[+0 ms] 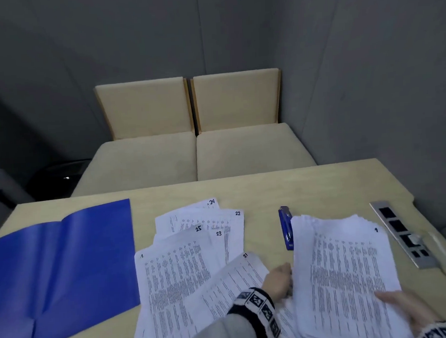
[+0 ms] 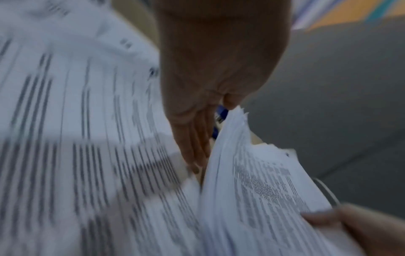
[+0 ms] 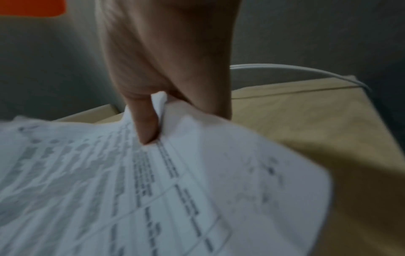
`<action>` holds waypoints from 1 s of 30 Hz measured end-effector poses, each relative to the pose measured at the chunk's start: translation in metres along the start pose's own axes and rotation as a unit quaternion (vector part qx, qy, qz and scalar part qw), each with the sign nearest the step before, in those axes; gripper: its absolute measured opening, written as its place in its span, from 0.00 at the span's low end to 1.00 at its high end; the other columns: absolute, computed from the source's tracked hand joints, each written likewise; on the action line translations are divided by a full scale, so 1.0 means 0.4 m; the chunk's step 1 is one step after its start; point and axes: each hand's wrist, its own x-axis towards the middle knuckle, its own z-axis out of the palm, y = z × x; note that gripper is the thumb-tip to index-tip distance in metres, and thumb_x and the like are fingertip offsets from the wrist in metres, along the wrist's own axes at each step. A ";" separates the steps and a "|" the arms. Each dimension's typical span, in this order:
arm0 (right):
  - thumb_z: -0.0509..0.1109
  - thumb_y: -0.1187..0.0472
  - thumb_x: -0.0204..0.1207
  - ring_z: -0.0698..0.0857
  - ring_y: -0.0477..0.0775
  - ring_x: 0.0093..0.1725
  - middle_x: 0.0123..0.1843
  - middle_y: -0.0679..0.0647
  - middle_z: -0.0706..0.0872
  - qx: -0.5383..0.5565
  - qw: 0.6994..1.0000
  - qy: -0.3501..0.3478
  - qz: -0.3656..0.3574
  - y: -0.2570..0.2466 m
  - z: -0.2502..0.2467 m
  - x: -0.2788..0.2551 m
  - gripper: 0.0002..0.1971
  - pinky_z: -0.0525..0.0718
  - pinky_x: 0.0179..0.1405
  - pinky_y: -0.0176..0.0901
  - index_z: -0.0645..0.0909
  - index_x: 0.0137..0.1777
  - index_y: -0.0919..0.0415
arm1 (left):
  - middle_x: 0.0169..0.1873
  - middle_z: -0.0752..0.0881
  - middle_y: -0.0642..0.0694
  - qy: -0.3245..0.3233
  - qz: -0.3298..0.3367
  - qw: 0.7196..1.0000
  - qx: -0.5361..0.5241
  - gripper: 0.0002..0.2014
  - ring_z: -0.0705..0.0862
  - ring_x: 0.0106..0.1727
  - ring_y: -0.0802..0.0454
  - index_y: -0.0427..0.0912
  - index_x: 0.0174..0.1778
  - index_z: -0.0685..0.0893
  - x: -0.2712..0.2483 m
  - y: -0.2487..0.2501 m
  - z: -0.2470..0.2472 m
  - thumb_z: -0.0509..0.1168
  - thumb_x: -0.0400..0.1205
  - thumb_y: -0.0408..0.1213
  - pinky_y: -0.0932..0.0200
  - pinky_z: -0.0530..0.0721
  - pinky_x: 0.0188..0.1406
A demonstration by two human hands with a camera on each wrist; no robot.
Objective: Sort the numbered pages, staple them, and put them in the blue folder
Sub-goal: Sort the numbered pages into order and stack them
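The right hand (image 1: 405, 310) pinched a thick, ragged-edged stack of white printed pages (image 1: 345, 273) over the pale wooden table (image 1: 309, 187); the left hand (image 1: 279, 280), fingers straight, touched its edge (fingertips hidden). Glossy blue folder (image 1: 58, 265) lay open leftward.

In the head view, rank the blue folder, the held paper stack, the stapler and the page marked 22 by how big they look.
Largest to smallest:
1. blue folder
2. held paper stack
3. page marked 22, mostly covered, so unsure
4. stapler
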 end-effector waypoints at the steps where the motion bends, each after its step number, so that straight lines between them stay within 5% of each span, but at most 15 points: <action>1: 0.85 0.60 0.52 0.81 0.70 0.65 0.67 0.69 0.81 -0.028 0.999 0.025 -0.008 -0.028 0.018 -0.028 0.41 0.74 0.69 0.68 0.76 0.67 0.74 | 0.45 0.86 0.42 0.056 0.026 0.995 0.084 0.19 0.83 0.44 0.44 0.41 0.46 0.79 -0.008 -0.002 -0.019 0.51 0.80 0.52 0.55 0.82 0.48; 3: 0.78 0.66 0.65 0.77 0.70 0.68 0.70 0.70 0.77 -0.098 0.989 0.105 -0.031 -0.107 0.072 -0.157 0.34 0.74 0.69 0.58 0.72 0.71 0.75 | 0.56 0.84 0.44 0.192 0.086 0.943 0.260 0.15 0.82 0.56 0.46 0.42 0.58 0.79 -0.034 -0.019 -0.075 0.53 0.84 0.45 0.53 0.79 0.58; 6: 0.73 0.60 0.57 0.80 0.70 0.58 0.61 0.70 0.80 -0.222 0.955 0.192 -0.035 -0.135 0.109 -0.217 0.36 0.77 0.64 0.62 0.71 0.69 0.66 | 0.66 0.71 0.45 0.321 0.060 0.851 0.412 0.25 0.71 0.67 0.46 0.47 0.72 0.67 -0.083 -0.093 -0.185 0.62 0.80 0.49 0.49 0.71 0.67; 8: 0.75 0.61 0.61 0.72 0.70 0.67 0.69 0.70 0.70 -0.276 0.924 0.264 -0.027 -0.147 0.152 -0.238 0.40 0.68 0.70 0.69 0.62 0.73 0.59 | 0.70 0.65 0.43 0.305 -0.012 0.846 0.437 0.38 0.67 0.71 0.45 0.47 0.78 0.56 -0.109 -0.154 -0.253 0.64 0.76 0.58 0.44 0.67 0.72; 10: 0.74 0.59 0.68 0.63 0.67 0.75 0.78 0.65 0.59 -0.307 0.897 0.300 -0.110 -0.182 0.236 -0.300 0.43 0.59 0.74 0.70 0.54 0.79 0.53 | 0.68 0.67 0.44 0.277 -0.043 0.842 0.461 0.42 0.68 0.68 0.45 0.47 0.76 0.56 -0.114 -0.220 -0.306 0.65 0.73 0.62 0.44 0.68 0.71; 13: 0.69 0.56 0.75 0.62 0.61 0.77 0.80 0.59 0.59 -0.322 0.861 0.255 -0.300 -0.232 0.397 -0.397 0.34 0.59 0.76 0.64 0.58 0.80 0.52 | 0.59 0.74 0.51 0.252 0.014 0.845 0.471 0.26 0.71 0.61 0.50 0.51 0.65 0.68 -0.121 -0.264 -0.350 0.63 0.75 0.58 0.50 0.68 0.67; 16: 0.68 0.55 0.77 0.63 0.55 0.77 0.79 0.52 0.64 -0.329 0.852 0.099 -0.395 -0.255 0.568 -0.466 0.34 0.64 0.75 0.59 0.58 0.80 0.50 | 0.56 0.75 0.52 0.220 0.092 0.853 0.465 0.11 0.73 0.60 0.52 0.51 0.58 0.76 -0.130 -0.258 -0.390 0.59 0.81 0.45 0.56 0.66 0.62; 20: 0.73 0.50 0.70 0.66 0.54 0.77 0.78 0.47 0.68 -0.340 0.878 0.028 -0.336 -0.297 0.688 -0.480 0.43 0.60 0.76 0.62 0.53 0.82 0.47 | 0.43 0.81 0.55 0.165 0.194 0.851 0.459 0.06 0.79 0.51 0.53 0.49 0.50 0.79 -0.141 -0.199 -0.483 0.57 0.83 0.39 0.56 0.67 0.59; 23: 0.73 0.45 0.71 0.78 0.54 0.68 0.68 0.47 0.81 -0.260 0.919 -0.013 -0.296 -0.327 0.725 -0.471 0.31 0.66 0.73 0.56 0.70 0.73 0.47 | 0.36 0.84 0.55 0.151 0.251 0.824 0.485 0.06 0.81 0.47 0.52 0.48 0.47 0.81 -0.150 -0.151 -0.575 0.58 0.82 0.38 0.55 0.66 0.59; 25: 0.72 0.34 0.66 0.82 0.54 0.64 0.62 0.49 0.85 -0.187 0.936 -0.062 -0.291 -0.336 0.748 -0.475 0.34 0.75 0.68 0.53 0.80 0.66 0.56 | 0.40 0.86 0.54 0.156 0.246 0.825 0.485 0.06 0.81 0.48 0.53 0.48 0.47 0.81 -0.138 -0.144 -0.640 0.60 0.82 0.41 0.55 0.67 0.58; 27: 0.73 0.48 0.73 0.83 0.55 0.61 0.54 0.53 0.87 -0.137 0.943 -0.079 -0.294 -0.336 0.772 -0.495 0.24 0.79 0.61 0.44 0.83 0.61 0.67 | 0.46 0.84 0.54 0.194 0.235 0.845 0.438 0.07 0.79 0.51 0.54 0.50 0.50 0.81 -0.109 -0.153 -0.700 0.60 0.82 0.46 0.52 0.72 0.56; 30: 0.68 0.66 0.78 0.83 0.63 0.61 0.57 0.67 0.87 -0.166 0.941 -0.043 -0.292 -0.313 0.805 -0.506 0.14 0.77 0.62 0.49 0.80 0.58 0.77 | 0.62 0.77 0.48 0.252 0.164 0.864 0.404 0.17 0.76 0.62 0.48 0.47 0.67 0.73 -0.066 -0.176 -0.752 0.58 0.84 0.47 0.49 0.76 0.59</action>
